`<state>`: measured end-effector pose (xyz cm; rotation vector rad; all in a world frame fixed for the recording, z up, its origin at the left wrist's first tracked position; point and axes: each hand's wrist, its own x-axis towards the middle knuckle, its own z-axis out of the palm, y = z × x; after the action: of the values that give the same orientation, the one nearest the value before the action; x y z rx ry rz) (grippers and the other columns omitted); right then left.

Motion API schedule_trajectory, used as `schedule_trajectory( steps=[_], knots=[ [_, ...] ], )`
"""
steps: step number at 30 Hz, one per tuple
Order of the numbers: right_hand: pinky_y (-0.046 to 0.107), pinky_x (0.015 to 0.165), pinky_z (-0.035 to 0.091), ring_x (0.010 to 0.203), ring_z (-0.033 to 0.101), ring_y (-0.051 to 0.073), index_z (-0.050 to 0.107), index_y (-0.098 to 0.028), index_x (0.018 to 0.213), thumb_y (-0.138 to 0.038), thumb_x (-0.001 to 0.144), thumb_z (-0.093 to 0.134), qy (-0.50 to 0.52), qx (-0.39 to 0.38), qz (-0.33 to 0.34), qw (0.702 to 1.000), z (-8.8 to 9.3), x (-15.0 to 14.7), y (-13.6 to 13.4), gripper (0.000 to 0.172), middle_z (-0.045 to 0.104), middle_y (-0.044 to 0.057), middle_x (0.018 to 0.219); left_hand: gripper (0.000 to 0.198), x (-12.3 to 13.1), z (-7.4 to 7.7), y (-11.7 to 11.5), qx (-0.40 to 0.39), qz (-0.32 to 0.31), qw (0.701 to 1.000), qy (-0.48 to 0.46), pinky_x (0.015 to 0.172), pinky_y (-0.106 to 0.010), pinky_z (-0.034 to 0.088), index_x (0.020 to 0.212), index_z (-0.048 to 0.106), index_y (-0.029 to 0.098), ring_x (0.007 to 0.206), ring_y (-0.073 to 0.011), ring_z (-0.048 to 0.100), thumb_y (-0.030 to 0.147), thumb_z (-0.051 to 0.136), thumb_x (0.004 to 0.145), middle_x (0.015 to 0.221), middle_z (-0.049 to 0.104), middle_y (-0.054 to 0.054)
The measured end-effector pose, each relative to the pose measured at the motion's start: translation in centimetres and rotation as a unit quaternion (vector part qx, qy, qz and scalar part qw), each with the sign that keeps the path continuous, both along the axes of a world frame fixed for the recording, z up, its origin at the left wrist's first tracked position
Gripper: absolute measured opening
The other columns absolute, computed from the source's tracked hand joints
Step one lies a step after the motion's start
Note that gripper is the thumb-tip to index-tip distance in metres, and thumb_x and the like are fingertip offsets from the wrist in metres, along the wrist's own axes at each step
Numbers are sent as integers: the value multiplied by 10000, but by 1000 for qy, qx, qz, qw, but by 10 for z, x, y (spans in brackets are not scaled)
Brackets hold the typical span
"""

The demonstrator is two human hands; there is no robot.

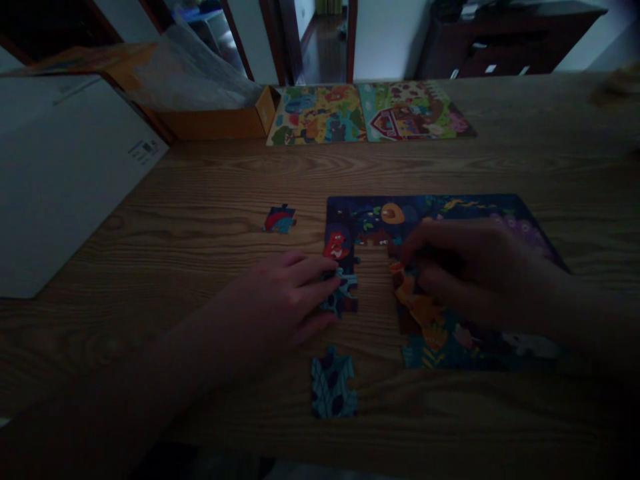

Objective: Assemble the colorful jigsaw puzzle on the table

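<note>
A dark blue jigsaw puzzle lies partly assembled on the wooden table, with a gap in its left middle. My left hand rests at the puzzle's left edge, fingertips pressed on a piece there. My right hand lies over the puzzle's middle, fingers curled down near an orange piece; what they hold is hidden. One loose piece with a leaf pattern lies near the front edge. Another loose piece, red and blue, sits to the puzzle's left.
Two finished colourful puzzles lie side by side at the table's far edge. An orange box with plastic wrap stands at the back left. A large white sheet covers the left side. The scene is dim.
</note>
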<state>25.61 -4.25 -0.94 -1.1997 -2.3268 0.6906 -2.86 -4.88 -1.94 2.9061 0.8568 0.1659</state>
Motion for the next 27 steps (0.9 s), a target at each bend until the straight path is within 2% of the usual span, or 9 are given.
schedule_trajectory(
  steps=[5, 12, 19, 27],
  knots=[
    [262, 578, 385, 567, 565, 134, 700, -186, 993, -155, 856, 525, -53, 12, 52, 997, -6, -12, -8, 226, 651, 1, 677, 285, 1, 1, 0, 11, 1, 1000, 9, 991, -451, 539, 1240, 710, 195, 1114, -267, 646, 297, 576, 1009, 1277, 696, -95],
    [259, 571, 343, 554, 546, 118, 697, -204, 1229, -203, 902, 556, -144, 10, 97, 985, -13, -27, -13, 356, 694, 2, 725, 297, -2, 1, 4, 2, -5, 1000, -15, 1005, -448, 534, 1251, 712, 198, 1129, -256, 656, 239, 565, 996, 1266, 698, -101],
    [273, 551, 297, 526, 517, 124, 680, -203, 1277, -254, 901, 575, -207, 3, 111, 972, -10, -37, -15, 394, 684, 6, 697, 271, 0, 1, 2, 5, -8, 1000, -20, 984, -413, 545, 1195, 732, 191, 1083, -240, 673, 205, 577, 973, 1264, 724, -83],
    [282, 541, 297, 528, 546, 129, 707, -206, 1140, -250, 918, 559, -199, 3, 92, 976, -11, -30, -15, 271, 703, 12, 705, 345, 0, 2, 1, 13, -8, 1000, -6, 982, -421, 530, 1295, 680, 197, 1109, -250, 657, 221, 563, 972, 1323, 698, -83]
  ],
)
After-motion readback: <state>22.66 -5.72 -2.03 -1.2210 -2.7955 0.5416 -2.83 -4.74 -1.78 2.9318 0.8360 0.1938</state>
